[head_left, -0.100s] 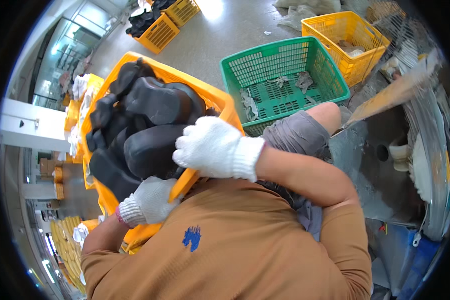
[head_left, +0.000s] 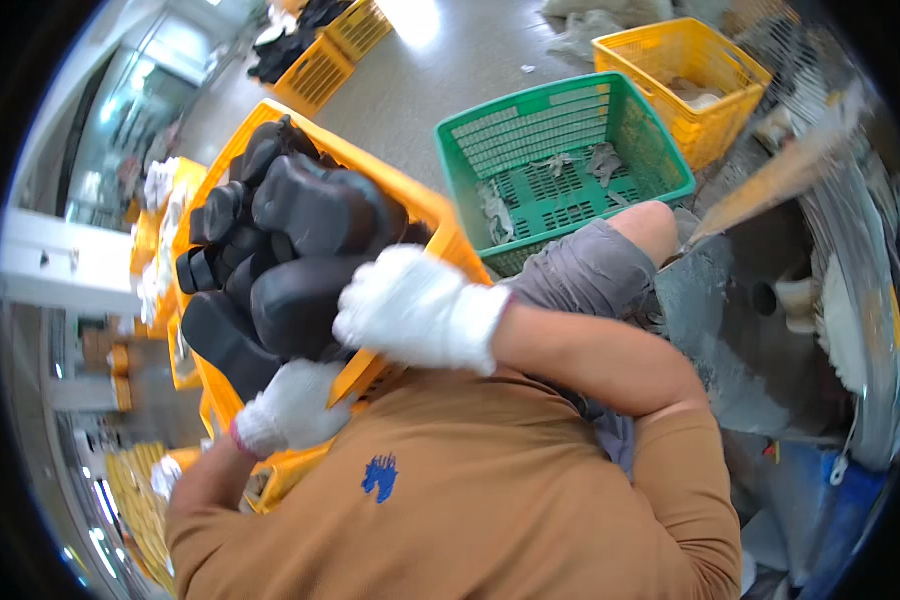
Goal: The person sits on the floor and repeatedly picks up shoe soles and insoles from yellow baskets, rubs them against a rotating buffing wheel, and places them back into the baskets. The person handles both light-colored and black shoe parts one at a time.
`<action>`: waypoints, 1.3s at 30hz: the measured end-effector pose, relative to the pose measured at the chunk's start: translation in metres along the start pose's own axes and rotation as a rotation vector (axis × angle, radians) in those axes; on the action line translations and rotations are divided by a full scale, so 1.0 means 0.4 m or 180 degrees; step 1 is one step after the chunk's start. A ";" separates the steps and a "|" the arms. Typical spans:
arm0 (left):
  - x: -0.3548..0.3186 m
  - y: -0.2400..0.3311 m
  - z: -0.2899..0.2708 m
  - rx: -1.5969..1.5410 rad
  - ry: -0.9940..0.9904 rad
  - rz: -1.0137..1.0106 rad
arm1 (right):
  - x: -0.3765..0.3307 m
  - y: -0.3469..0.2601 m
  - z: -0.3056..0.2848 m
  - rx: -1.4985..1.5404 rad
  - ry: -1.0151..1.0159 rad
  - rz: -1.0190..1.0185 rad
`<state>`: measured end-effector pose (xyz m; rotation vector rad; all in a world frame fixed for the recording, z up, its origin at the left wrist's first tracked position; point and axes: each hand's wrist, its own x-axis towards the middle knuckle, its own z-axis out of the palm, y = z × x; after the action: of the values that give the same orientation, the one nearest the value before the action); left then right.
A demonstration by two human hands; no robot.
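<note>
An orange plastic crate [head_left: 430,208] leans against my front at the left, tilted in the view. It is heaped with black shoe-shaped pieces [head_left: 300,305] with smooth, rounded soles. My right hand [head_left: 410,310], in a white knit glove, lies over the crate's near right rim. Its fingers are curled, and their tips rest beside the nearest black piece. Lower down, my left hand [head_left: 295,408], gloved the same way, grips the near side of the crate. The rim and the black pieces partly hide its fingers.
A green basket [head_left: 570,225] with grey scraps inside stands beyond my bent knee [head_left: 650,230]. Behind it is a yellow crate [head_left: 705,140]. Another yellow crate [head_left: 315,75] with black pieces sits far off. At the right, a worn board [head_left: 770,170] slants over a grey metal surface [head_left: 720,330].
My right hand has shifted slightly left and down along the crate's rim. The whole view has moved a little, and both hands stay at the crate.
</note>
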<state>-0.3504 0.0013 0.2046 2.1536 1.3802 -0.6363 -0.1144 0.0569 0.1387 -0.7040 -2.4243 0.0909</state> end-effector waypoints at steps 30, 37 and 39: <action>0.951 0.458 -0.280 0.0183 0.1062 0.2555 | -0.433 0.560 -0.236 -0.1313 0.0732 0.3678; 1.178 0.460 0.116 0.0538 0.0633 0.2270 | -0.513 0.211 -0.077 -0.0325 0.1189 0.3937; 1.242 0.432 0.232 0.0682 0.0584 0.2017 | -0.528 0.099 -0.065 -0.0086 0.1413 0.3744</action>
<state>-0.0154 0.2207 -0.1488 2.6820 0.6475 -0.3512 0.0617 -0.0189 0.0377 -1.8331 -1.3359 0.3210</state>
